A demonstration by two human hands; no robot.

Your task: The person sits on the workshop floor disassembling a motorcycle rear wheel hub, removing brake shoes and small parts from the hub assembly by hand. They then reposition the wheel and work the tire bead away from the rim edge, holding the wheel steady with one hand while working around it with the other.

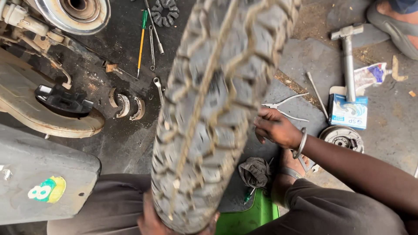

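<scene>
oily workshop floor lies strewn with tools while the knobbly tyre stands upright between the knees, left hand gripping its bottom, right hand curled on its sidewall; steady bracing seems wise

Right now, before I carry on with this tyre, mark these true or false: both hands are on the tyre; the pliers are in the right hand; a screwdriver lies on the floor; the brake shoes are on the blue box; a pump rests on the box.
1. Both hands touch the tyre. True: the left hand is at its bottom, the right hand on its side.
2. The right hand holds the pliers. False: they lie on the floor.
3. A screwdriver lies on the floor. True.
4. The brake shoes sit on the blue box. False: they lie on the dark floor, left of the tyre.
5. A pump rests on the box. True.
</scene>
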